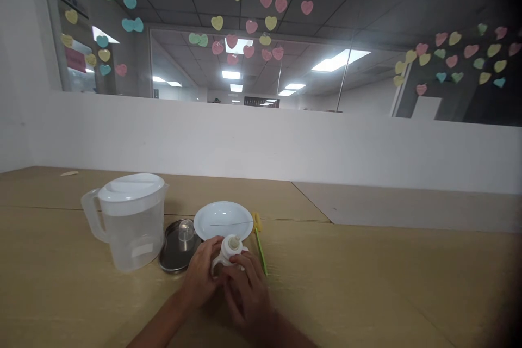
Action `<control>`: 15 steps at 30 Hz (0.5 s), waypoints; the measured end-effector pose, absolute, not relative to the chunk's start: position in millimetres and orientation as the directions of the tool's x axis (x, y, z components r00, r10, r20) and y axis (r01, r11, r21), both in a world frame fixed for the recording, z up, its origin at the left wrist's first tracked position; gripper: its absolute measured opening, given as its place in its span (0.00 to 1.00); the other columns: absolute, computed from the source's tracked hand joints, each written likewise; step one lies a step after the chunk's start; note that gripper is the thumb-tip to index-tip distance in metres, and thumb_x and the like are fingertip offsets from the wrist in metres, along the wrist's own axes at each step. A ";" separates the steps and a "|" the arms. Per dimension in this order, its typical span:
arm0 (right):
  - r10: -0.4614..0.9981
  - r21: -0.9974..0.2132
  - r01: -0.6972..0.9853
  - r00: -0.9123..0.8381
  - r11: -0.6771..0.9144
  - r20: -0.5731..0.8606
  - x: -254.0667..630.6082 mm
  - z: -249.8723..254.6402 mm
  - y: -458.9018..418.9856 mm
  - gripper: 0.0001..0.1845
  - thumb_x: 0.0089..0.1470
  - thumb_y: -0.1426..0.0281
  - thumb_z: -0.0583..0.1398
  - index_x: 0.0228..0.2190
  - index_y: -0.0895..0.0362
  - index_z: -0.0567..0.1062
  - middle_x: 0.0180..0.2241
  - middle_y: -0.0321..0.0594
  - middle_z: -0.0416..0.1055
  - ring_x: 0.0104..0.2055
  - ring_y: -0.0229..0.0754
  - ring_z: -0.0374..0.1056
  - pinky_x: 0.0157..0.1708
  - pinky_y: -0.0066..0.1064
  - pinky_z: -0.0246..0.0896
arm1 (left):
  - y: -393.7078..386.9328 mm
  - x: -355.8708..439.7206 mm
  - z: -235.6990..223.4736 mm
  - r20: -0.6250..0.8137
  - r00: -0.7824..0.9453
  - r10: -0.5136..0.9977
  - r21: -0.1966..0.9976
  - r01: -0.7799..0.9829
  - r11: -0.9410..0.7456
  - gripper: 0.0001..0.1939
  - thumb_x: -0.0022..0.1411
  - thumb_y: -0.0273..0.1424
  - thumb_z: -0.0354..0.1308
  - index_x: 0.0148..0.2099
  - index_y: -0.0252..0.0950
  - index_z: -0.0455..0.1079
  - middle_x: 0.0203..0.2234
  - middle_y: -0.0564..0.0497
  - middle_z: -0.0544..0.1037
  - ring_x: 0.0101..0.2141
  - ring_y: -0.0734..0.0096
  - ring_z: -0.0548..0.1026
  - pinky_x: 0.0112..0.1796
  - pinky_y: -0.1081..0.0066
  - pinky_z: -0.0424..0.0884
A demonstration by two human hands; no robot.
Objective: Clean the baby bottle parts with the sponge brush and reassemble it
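Between my two hands is a baby bottle with a white collar, a pale teat on top and a white side handle (231,248). My left hand (199,274) wraps round its left side by the handle. On the right, the fingers of my right hand (250,288) close against the collar and front. Most of the bottle's body is hidden behind my hands. Just beyond them stands a white bowl (223,212) with a thin rod lying across it. A clear domed cap (186,231) sits in a dark metal tray (173,266) left of my hands.
A lidded clear plastic pitcher (132,234) stands at the left of the brown-covered table (367,283). Right of the bowl lies a thin green-handled tool (261,250) with a yellow end. A small pale flat piece (69,173) lies far left. A white wall (244,141) rises behind.
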State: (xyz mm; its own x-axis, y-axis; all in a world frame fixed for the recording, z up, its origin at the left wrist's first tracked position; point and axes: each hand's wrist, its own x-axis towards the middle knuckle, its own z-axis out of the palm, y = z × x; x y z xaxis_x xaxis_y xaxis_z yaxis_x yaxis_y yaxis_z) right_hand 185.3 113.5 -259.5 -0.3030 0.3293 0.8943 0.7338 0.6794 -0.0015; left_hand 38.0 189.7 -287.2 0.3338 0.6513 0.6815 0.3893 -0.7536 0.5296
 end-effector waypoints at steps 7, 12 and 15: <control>0.316 -0.037 0.686 -0.285 0.727 0.905 186.8 -261.0 117.2 0.14 0.47 0.80 0.53 0.37 0.57 0.68 0.39 0.44 0.64 0.45 0.41 0.62 0.47 0.38 0.61 | 190.8 37.6 -286.3 0.729 0.328 0.601 0.463 0.410 -0.786 0.23 0.52 0.43 0.56 0.47 0.35 0.63 0.41 0.42 0.73 0.42 0.60 0.73 0.41 0.61 0.71; 0.366 -0.252 0.657 -0.039 0.711 0.930 193.9 -263.6 127.4 0.16 0.51 0.78 0.52 0.43 0.58 0.64 0.43 0.47 0.62 0.48 0.40 0.61 0.46 0.34 0.63 | 187.9 39.8 -281.4 0.718 0.344 0.605 0.453 0.429 -0.782 0.21 0.53 0.40 0.57 0.46 0.35 0.63 0.39 0.45 0.73 0.40 0.63 0.73 0.40 0.64 0.71; 0.419 -0.254 0.655 -0.104 0.712 0.902 197.3 -266.7 131.4 0.17 0.51 0.77 0.53 0.45 0.58 0.63 0.46 0.48 0.61 0.50 0.41 0.61 0.47 0.36 0.62 | 185.9 40.3 -277.5 0.705 0.362 0.610 0.457 0.425 -0.781 0.20 0.54 0.39 0.56 0.47 0.35 0.63 0.40 0.44 0.73 0.41 0.63 0.72 0.41 0.64 0.70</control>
